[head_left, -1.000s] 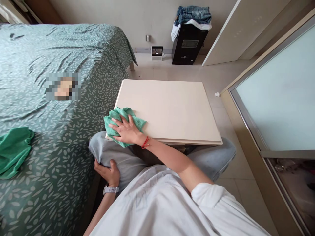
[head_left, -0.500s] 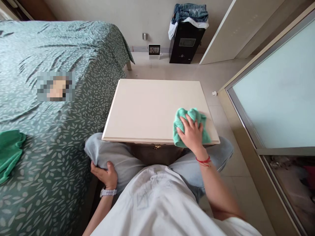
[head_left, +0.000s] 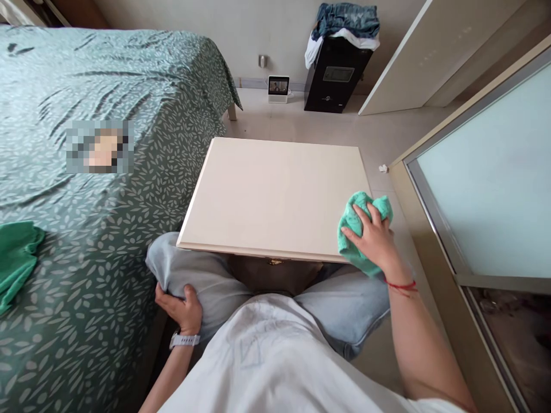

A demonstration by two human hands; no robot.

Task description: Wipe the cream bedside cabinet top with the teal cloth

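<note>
A cream, flat-topped table (head_left: 267, 198) stands in front of me, with a small gold-coloured fitting (head_left: 274, 261) on its near side. My right hand (head_left: 375, 241) presses a light green cloth (head_left: 350, 229) over the table's right edge near the front corner. The cloth is bunched under its fingers and partly hangs past the edge. On the outer side of my bent left knee rests my left hand (head_left: 183, 310), fingers and thumb apart around the jeans (head_left: 206, 278), holding no object.
On the left is a bed with a green leaf-patterned sheet (head_left: 116, 258), a darker green cloth (head_left: 17, 258) and a blurred patch (head_left: 101, 148). Beyond are a small screen (head_left: 278, 87), a black cabinet (head_left: 338, 74) topped with folded jeans (head_left: 348, 20), and a sliding door (head_left: 486, 189) at right.
My right hand has moved right with the light green cloth, from the table top onto its right edge. My left hand stays on the knee. The view has shifted slightly.
</note>
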